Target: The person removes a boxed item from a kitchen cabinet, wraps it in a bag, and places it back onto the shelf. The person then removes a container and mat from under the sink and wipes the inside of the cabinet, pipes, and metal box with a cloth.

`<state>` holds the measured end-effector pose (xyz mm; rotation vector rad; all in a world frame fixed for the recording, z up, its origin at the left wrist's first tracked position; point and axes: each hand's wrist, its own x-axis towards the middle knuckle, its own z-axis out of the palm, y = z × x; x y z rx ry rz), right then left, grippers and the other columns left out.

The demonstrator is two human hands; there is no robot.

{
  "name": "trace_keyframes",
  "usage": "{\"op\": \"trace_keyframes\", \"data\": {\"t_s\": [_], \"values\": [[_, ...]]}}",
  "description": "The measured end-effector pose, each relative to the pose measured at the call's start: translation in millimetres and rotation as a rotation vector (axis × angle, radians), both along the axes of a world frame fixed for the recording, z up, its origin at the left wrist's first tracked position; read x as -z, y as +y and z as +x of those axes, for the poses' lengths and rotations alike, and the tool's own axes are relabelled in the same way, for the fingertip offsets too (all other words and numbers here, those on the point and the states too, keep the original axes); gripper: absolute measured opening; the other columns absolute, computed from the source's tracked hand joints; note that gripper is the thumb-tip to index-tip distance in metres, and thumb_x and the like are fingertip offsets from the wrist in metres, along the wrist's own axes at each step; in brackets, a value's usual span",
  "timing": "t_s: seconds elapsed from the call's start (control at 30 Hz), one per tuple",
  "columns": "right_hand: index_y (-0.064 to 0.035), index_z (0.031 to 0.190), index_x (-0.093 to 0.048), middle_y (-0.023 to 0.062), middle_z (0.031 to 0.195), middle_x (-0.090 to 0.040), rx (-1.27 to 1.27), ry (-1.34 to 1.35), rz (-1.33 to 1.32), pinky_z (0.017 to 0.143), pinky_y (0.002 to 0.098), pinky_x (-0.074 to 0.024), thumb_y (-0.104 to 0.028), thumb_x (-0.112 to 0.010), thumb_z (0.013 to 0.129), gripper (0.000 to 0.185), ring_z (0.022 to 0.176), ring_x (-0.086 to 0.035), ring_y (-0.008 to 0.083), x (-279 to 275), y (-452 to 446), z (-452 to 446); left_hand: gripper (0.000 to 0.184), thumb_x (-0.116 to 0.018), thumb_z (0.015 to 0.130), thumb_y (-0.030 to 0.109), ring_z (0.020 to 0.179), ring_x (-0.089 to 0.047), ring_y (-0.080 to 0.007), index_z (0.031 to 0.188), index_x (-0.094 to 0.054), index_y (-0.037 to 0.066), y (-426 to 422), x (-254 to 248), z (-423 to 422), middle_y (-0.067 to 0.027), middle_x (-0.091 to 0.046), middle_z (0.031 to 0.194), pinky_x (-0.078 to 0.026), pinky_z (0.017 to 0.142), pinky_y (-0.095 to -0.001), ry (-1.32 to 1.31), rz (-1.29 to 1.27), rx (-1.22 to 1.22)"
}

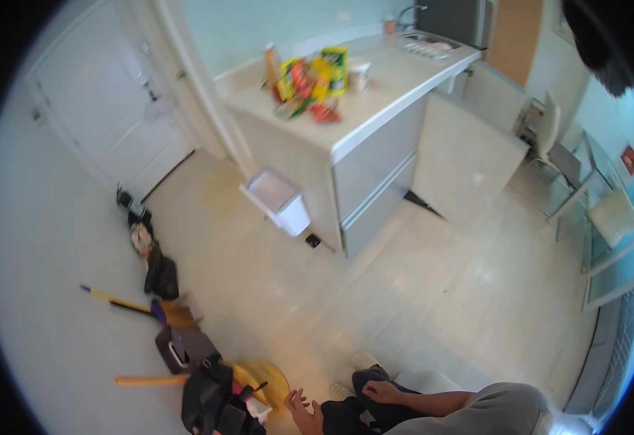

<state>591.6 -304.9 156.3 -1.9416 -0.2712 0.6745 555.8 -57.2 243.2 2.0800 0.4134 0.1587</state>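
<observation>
My left hand (304,413) is at the bottom of the view, raised beside my dark-clothed leg, palm partly up, fingers bent and apart, with nothing seen in it. Close by lie a black bag (207,395) and a round yellow thing (268,383). My right hand (381,392) rests on my other leg, its fingers loosely curled together and nothing visible in them. A grey sleeve (502,406) covers the upper part of that arm. Light-coloured footwear (366,361) shows just past my knees.
Ahead stands a counter (375,119) bearing colourful packets (315,78), a white tub (360,75) and a sink (422,38). A white bin (286,210) hangs at its side. An open cabinet door (465,156) juts out. A broom (172,313) and bags line the left wall; chairs (614,217) stand right.
</observation>
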Motion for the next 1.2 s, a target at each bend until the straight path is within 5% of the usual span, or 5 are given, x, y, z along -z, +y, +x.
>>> {"op": "trace_keyframes", "data": {"t_s": [0.23,0.33,0.43,1.03,1.2], "values": [[-0.004,0.093,-0.063,0.0086,0.071,-0.065,0.805,0.427,-0.151,0.048,0.0296,-0.0504,-0.025,-0.061,0.084,0.023,0.056,-0.062,0.0156,-55.6,-182.9,3.7,0.039,-0.063,0.075,0.011,0.08,-0.061,-0.0265,0.113,-0.053,0.006,-59.9,-148.3,85.3,-0.0155,-0.047,0.111,-0.052,0.067,-0.0334,0.126,0.207,0.618],[-0.0052,0.087,-0.065,0.0107,0.066,-0.066,1.083,0.214,-0.464,0.052,0.0316,-0.0516,-0.022,-0.057,0.081,0.02,0.052,-0.063,0.0186,2.9,-258.0,-17.8,0.04,-0.064,0.075,0.011,0.078,-0.062,-0.0286,0.113,-0.053,0.007,-101.4,-149.6,130.6,-0.0164,-0.046,0.113,-0.052,0.067,-0.0359,0.068,0.231,0.751],[-0.0034,0.087,-0.064,0.0122,0.066,-0.065,1.268,0.461,-0.266,0.049,0.0315,-0.0512,-0.021,-0.057,0.081,0.02,0.051,-0.061,0.0171,-31.3,-296.5,-22.6,0.039,-0.064,0.075,0.013,0.082,-0.061,-0.0298,0.112,-0.053,0.007,-162.5,-142.0,186.7,-0.0164,-0.046,0.114,-0.052,0.07,-0.0378,0.045,0.231,0.898],[-0.0009,0.096,-0.06,0.0097,0.068,-0.064,1.477,0.218,0.248,0.043,0.0241,-0.046,-0.019,-0.058,0.086,0.021,0.052,-0.058,0.0125,-109.9,-526.7,120.3,0.028,-0.059,0.079,0.009,0.095,-0.058,-0.0319,0.105,-0.052,0.005,-617.1,-212.9,443.6,-0.0153,-0.045,0.118,-0.051,0.077,-0.0385,-0.33,0.265,1.509],[0.0,0.094,-0.061,0.0121,0.066,-0.064,1.655,0.592,0.103,0.043,0.0283,-0.0505,-0.014,-0.056,0.082,0.019,0.051,-0.061,0.0164,-96.9,-623.5,82.1,0.024,-0.058,0.079,0.005,0.091,-0.059,-0.0302,0.102,-0.054,0.005,-754.8,-235.9,498.0,-0.0129,-0.049,0.113,-0.051,0.075,-0.0377,-0.588,0.076,1.483]]}}
